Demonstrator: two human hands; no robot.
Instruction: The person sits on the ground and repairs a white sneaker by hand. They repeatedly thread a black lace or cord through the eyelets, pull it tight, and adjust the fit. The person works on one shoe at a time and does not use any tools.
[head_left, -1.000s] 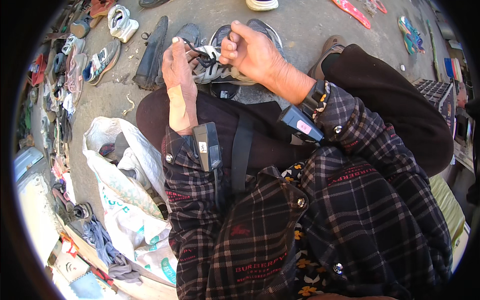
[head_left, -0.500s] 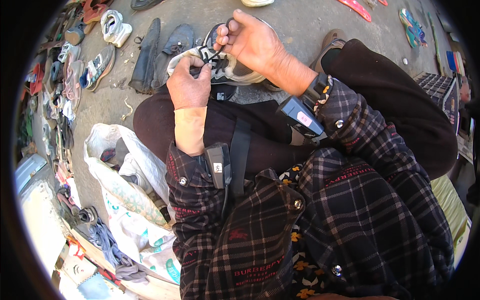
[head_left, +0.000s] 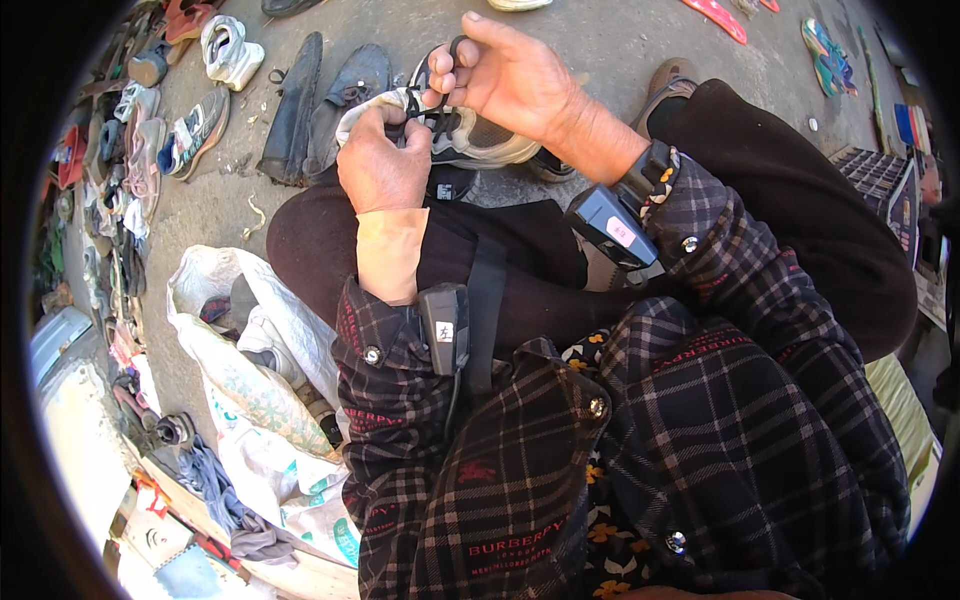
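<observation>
A white and grey sneaker (head_left: 493,147) lies sideways beyond my knees, with black laces across its upper. Its collar end is behind my left hand (head_left: 385,165), whose thumb and fingers pinch at the lacing; the exact strand there is hidden. Above the sneaker, my right hand (head_left: 520,85) is turned palm up, its curled fingers holding a black shoelace (head_left: 455,46) that loops over the fingers and runs down to the shoe. Part of another dark shoe shows behind the sneaker.
Just left of the sneaker stand a tall black boot (head_left: 292,115) and a dark shoe (head_left: 362,75). A white sack (head_left: 225,375) with shoes inside sits by my left knee. Rows of shoes line the far left, including a striped sneaker (head_left: 195,132). A black crate (head_left: 868,172) is at right.
Both hands have shifted slightly right, along with the sneaker. The right hand still holds the lace, and the left still pinches at the lacing.
</observation>
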